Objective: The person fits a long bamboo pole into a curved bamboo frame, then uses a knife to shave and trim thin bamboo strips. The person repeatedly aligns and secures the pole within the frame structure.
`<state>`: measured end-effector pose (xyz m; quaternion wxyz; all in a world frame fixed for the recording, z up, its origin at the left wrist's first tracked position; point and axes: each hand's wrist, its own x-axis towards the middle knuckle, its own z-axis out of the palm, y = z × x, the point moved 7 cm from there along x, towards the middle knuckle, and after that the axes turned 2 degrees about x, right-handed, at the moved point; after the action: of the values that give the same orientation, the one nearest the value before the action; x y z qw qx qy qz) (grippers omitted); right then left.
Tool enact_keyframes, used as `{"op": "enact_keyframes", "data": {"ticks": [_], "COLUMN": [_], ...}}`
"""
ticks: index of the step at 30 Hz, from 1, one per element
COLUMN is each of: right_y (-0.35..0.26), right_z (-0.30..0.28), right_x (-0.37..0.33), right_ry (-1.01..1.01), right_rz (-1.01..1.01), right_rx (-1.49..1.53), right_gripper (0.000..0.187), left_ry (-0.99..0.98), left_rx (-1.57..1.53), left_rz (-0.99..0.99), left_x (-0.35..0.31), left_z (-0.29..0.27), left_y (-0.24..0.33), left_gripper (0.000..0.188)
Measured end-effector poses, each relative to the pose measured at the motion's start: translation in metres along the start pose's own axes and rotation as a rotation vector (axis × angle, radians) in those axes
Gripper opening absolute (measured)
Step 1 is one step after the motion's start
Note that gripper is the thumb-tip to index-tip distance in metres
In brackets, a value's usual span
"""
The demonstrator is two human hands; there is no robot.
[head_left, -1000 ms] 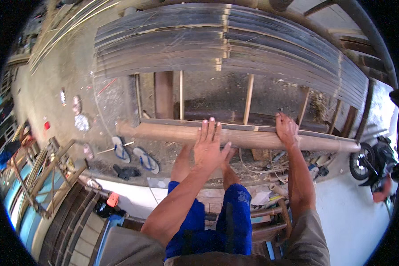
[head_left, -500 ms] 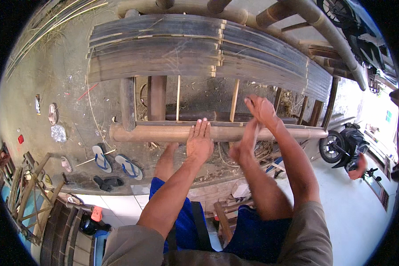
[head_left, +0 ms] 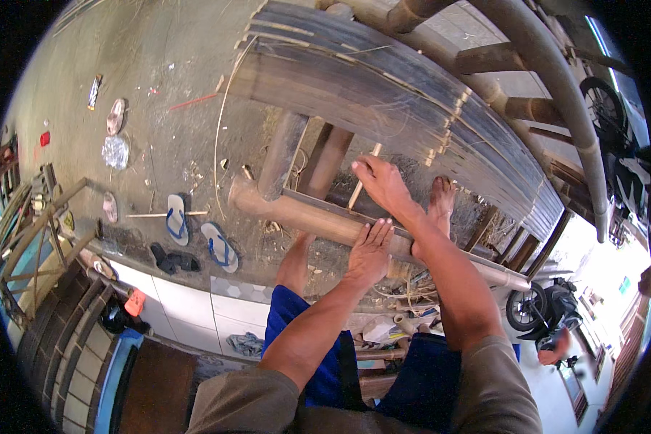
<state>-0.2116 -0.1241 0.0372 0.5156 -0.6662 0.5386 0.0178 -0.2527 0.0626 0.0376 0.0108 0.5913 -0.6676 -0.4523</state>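
A thick bamboo pole (head_left: 307,217) runs across in front of me as the near rail of a bamboo frame. My left hand (head_left: 372,249) lies flat on it, fingers stretched out and close together. Farther off, over the frame's opening, is my right hand (head_left: 387,189) with its fingers curled in. It overlaps a thin pale bamboo stick (head_left: 375,150) that spans the opening; whether it touches the stick, or holds anything, is hidden. Beyond the hands lies a panel of dark split bamboo slats (head_left: 318,83).
My bare foot (head_left: 441,206) is past the pole beside my right forearm. Flip-flops (head_left: 218,246) and a thin stick (head_left: 152,215) lie on the floor at left. Bamboo poles (head_left: 539,61) stand at upper right, a motorcycle (head_left: 550,307) at right.
The view has turned and shifted left. My right hand has moved left along the frame, from past the second thin stick to the first. A foot now reaches beyond the pole. My left hand stays flat.
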Motion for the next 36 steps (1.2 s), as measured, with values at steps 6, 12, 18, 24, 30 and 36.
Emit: {"op": "enact_keyframes", "data": {"ticks": [6,12,18,24,30,36], "right_y": [-0.001,-0.016,-0.065,-0.063,-0.054,-0.05], "right_z": [0.045,0.077,0.131,0.134,0.131,0.138], "right_x": [0.031,0.051,0.095,0.112,0.114,0.124], "right_ry": [0.061,0.175,0.217,0.427,0.457,0.352], "right_rz": [0.139,0.245,0.356,0.363,0.341,0.226], "right_rx": [0.156,0.619,1.194,1.195,1.006,1.083], "right_gripper": [0.067,0.084,0.067,0.056,0.054,0.055], "left_ry": [0.042,0.64,0.744,0.489,0.398,0.532], "left_rx": [-0.035,-0.422,-0.767,-1.146,-1.125,-0.864], "left_rz": [0.039,-0.424,-0.607,-0.546,-0.539,-0.65], "left_x": [-0.001,-0.063,-0.012,0.064,0.075,0.072], "left_z": [-0.016,-0.129,-0.204,-0.187,-0.195,-0.213], "left_y": [-0.002,-0.141,-0.285,-0.304,-0.29,-0.274], "left_gripper": [0.053,0.026,0.06,0.088,0.079,0.078]}}
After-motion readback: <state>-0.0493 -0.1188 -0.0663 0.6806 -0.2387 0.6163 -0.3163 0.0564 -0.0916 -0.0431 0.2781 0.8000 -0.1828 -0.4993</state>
